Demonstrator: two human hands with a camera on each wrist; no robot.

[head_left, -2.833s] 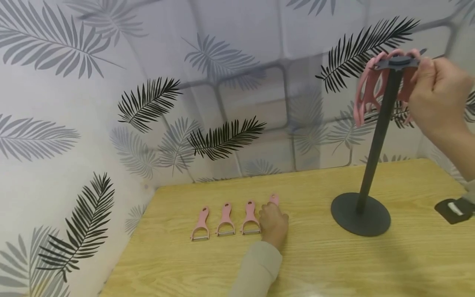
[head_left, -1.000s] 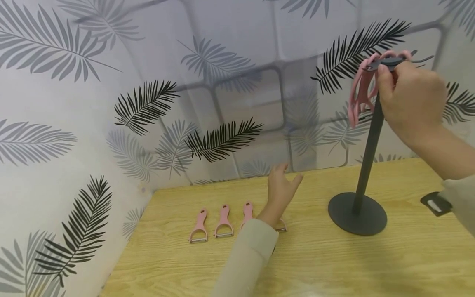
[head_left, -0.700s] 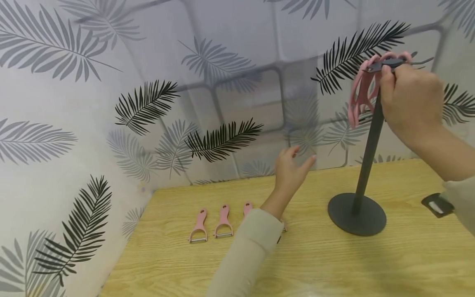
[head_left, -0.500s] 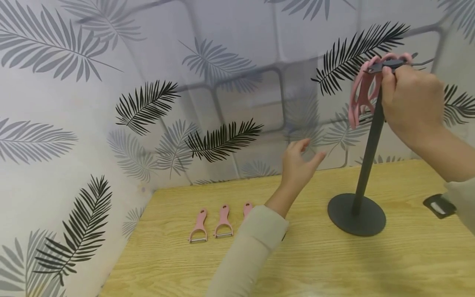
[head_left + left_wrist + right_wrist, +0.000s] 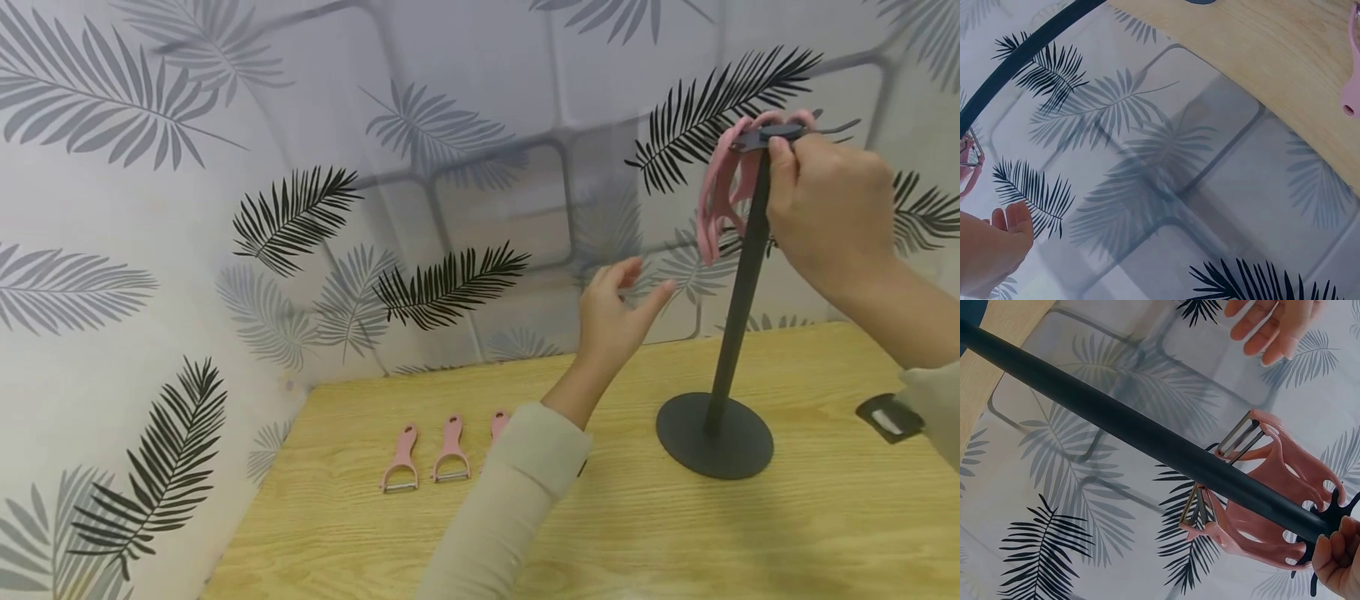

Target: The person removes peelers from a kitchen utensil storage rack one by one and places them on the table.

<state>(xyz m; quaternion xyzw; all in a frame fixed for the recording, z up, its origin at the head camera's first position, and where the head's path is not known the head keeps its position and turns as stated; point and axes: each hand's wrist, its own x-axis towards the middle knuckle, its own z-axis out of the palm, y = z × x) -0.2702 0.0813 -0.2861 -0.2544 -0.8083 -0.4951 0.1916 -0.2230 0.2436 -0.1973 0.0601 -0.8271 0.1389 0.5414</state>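
A dark utensil stand (image 5: 738,308) has a round base and a ring of hooks on top. Several pink peelers (image 5: 723,183) hang from its hooks; their metal blades show in the right wrist view. My right hand (image 5: 832,208) grips the stand's hooked top with curled fingers. Left of the pole, my left hand (image 5: 611,321) is raised, thumb and fingers spread, holding nothing and touching nothing. On the table lie pink peelers in a row: a left one (image 5: 405,450), a middle one (image 5: 453,433) and a third (image 5: 500,422) partly behind my left sleeve.
The wood-grain table (image 5: 337,533) ends at a wall (image 5: 487,208) with a leaf print. The stand's round base (image 5: 714,437) rests on the table's right part. A dark strap-like piece (image 5: 891,417) shows beside my right sleeve.
My left hand has left the rightmost table peeler, now hidden behind my arm, and risen rightward toward the stand. My right hand has shifted left across the stand's top; hung peelers turned slightly left.
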